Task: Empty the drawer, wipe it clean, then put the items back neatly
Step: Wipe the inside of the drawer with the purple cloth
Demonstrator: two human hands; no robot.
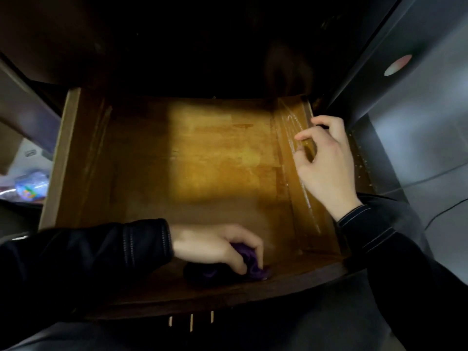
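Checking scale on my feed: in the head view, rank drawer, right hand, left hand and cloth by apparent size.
1. drawer
2. right hand and left hand: about alike, poses differ, unranked
3. cloth, partly hidden under the left hand

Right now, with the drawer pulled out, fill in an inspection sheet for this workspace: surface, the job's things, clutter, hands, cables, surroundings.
Surface: wooden drawer, worn floor lit in the middle, shadowed at the edges.
Job's things: purple cloth on the drawer floor by the front wall.
Clutter: clear film stuck along the right inner wall; blurred colourful packaging outside the drawer, to the left.
Hands: left hand grips the cloth; right hand at the right wall's rim, fingers curled, grip unclear.
Cables: nothing seen.
Surroundings: grey cabinet on the right, bearing an oval sticker; darkness behind the drawer.
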